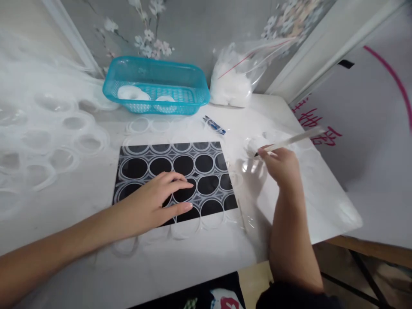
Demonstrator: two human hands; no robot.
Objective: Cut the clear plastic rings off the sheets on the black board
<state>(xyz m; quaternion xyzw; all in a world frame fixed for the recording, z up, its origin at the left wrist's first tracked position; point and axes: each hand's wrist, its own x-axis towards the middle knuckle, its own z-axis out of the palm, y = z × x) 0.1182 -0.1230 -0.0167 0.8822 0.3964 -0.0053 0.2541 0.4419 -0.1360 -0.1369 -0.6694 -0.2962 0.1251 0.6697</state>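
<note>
A clear plastic tray of round cups (206, 165) lies over a black mat (124, 151) on the white table. My left hand (157, 201) rests flat on it, fingers stretched out over the cups. My right hand (280, 165) is closed in a pinch on a thin white-handled brush (294, 140), whose dark tip points at a small clear cup (255, 146) just right of the tray.
A turquoise basket (156, 86) holding white round lids stands at the back. A plastic bag of white cotton (231, 83) leans beside it. A blue pen (214, 125) lies behind the tray. Stacked clear cup trays (48, 137) fill the left. The table edge (350, 223) is at right.
</note>
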